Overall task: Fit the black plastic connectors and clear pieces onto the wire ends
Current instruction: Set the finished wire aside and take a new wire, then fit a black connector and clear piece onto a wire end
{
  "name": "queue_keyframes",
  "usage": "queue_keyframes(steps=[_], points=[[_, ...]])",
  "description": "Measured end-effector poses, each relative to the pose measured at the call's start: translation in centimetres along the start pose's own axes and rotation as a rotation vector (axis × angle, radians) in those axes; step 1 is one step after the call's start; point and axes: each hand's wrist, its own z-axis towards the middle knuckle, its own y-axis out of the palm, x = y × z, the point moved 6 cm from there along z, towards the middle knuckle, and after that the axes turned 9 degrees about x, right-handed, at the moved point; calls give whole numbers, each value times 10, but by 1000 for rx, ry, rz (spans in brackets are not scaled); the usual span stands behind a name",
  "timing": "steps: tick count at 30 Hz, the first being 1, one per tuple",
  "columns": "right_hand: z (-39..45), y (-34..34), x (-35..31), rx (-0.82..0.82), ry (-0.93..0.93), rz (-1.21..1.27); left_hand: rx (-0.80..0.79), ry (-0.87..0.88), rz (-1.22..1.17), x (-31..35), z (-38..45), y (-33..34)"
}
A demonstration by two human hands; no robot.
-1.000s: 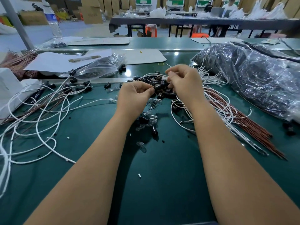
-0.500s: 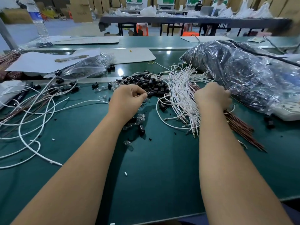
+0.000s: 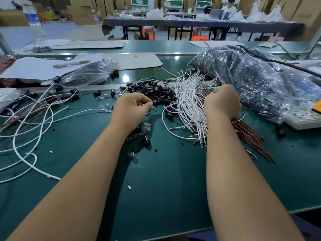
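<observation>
A heap of black plastic connectors (image 3: pixel 154 92) lies on the green table (image 3: pixel 165 180) just beyond my hands. Small clear pieces (image 3: pixel 145 127) are scattered under and beside my left wrist. My left hand (image 3: pixel 132 108) is curled at the near edge of the heap, pinching a small piece between thumb and fingers. A fan of short white wires (image 3: pixel 189 103) lies to the right of the heap, with brown wires (image 3: pixel 250 136) beside them. My right hand (image 3: pixel 222 101) is curled over these wires, gripping some of them.
Finished white wires with black caps (image 3: pixel 34 115) sprawl over the left side. A small clear bag (image 3: pixel 86 75) lies at back left, a big plastic bag of parts (image 3: pixel 257 80) at right, a white power strip (image 3: pixel 304 119) at far right.
My right hand left the connector heap and moved right onto the wire bundle, where it now grips wires. My left hand stays at the heap's near edge.
</observation>
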Motion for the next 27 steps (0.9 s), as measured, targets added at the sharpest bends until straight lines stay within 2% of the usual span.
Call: queue_keyframes(steps=[2,5,10,13,16,20,23,25,27], points=[[-1,-4,-5,59,-48,-19,-5,-6,-7,0,0,0],[-2,-16,-22,243,-191,-1,-12,-16,-11,0,0,1],[-28,-38,-77,424,-617,444,41,-45,-12,-1,1,-2],[-59,-32,-101,348,-792,597,111,-74,-46,-3,2,-7],[-71,-22,-103,179,-633,838,238,-77,-83,-3,3,-17],[-63,-4,-90,-91,-99,1237,536,-46,-170,-1,3,-42],[-57,3,-79,-146,163,1389,736,9,-90,1,1,-59],[-57,9,-76,-184,256,1426,742,61,-61,2,3,-61],[-58,15,-76,-246,299,1415,665,92,-54,2,6,-57]])
